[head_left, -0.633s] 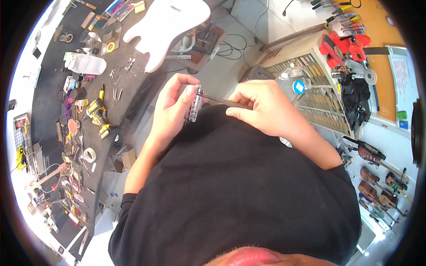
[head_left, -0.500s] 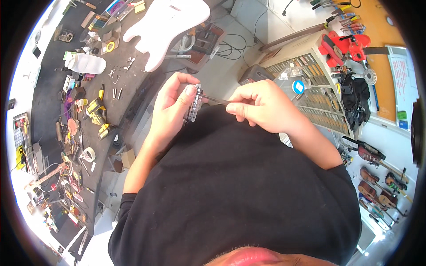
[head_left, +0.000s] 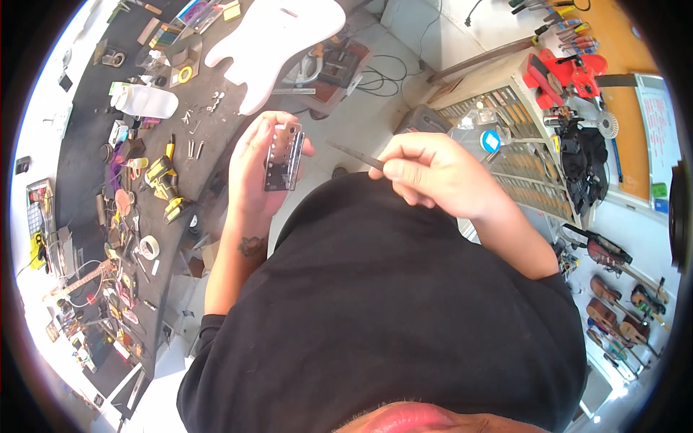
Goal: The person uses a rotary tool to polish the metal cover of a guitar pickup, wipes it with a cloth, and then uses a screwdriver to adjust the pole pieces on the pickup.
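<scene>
In my left hand [head_left: 247, 164] is a shiny metal guitar bridge [head_left: 284, 160], a rectangular plate with several holes. It is held upright, with fingers behind it and the thumb at its edge. My right hand [head_left: 439, 177] pinches a slim, dark, tapered file [head_left: 352, 153] between thumb and fingers. The file's narrow tip points left toward the bridge, with a gap between them. Part of the file is hidden inside the right hand. Both hands are in front of my black shirt, above the floor beyond the workbench edge.
At left, a dark workbench [head_left: 206, 133] carries a white guitar body [head_left: 278, 43], a yellow drill [head_left: 164, 184], a white bottle [head_left: 148, 101], tape rolls and loose screws. On the right stand a drawer cabinet [head_left: 505, 108] and hanging guitars [head_left: 606, 310]. A black cable [head_left: 382, 79] lies on the floor.
My left hand has turned the bridge so its holed plate faces me, and has shifted slightly left. The file has come away from the bridge; its tip is now apart.
</scene>
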{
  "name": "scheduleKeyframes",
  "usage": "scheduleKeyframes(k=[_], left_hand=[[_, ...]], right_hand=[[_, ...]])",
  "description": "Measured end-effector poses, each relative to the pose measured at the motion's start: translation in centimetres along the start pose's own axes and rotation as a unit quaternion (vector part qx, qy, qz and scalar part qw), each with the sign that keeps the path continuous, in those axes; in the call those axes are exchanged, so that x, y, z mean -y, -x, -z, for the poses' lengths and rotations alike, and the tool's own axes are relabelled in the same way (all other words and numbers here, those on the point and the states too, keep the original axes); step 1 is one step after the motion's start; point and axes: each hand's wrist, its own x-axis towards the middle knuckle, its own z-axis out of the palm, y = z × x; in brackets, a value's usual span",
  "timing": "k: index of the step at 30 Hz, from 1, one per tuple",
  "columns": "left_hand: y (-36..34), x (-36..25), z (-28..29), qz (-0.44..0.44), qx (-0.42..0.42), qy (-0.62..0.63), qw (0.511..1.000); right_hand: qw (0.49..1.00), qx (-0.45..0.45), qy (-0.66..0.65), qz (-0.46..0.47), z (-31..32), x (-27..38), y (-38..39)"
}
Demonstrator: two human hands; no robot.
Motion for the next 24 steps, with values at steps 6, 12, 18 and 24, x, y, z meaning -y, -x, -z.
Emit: scheduleKeyframes(k=[6, 12, 18, 24], left_hand=[[0.6, 0.6, -0.7, 0.067, 0.037, 0.229, 0.970], [0.9, 0.4, -1.6, 0.058, 0.038, 0.212, 0.975], [1.2, 0.5, -2.6, -0.001, -0.037, 0.092, 0.995], [1.5, 0.4, -2.4, -0.014, -0.044, 0.008, 0.999]], right_hand=[[0.901, -0.190, 0.340, 0.192, -2.6, 1.2, 0.5], [0.827, -0.205, 0.438, 0.287, -2.8, 0.9, 0.7], [0.784, -0.221, 0.484, 0.318, -3.3, 0.7, 0.5], [0.775, -0.230, 0.500, 0.312, -3.7, 0.7, 0.3]])
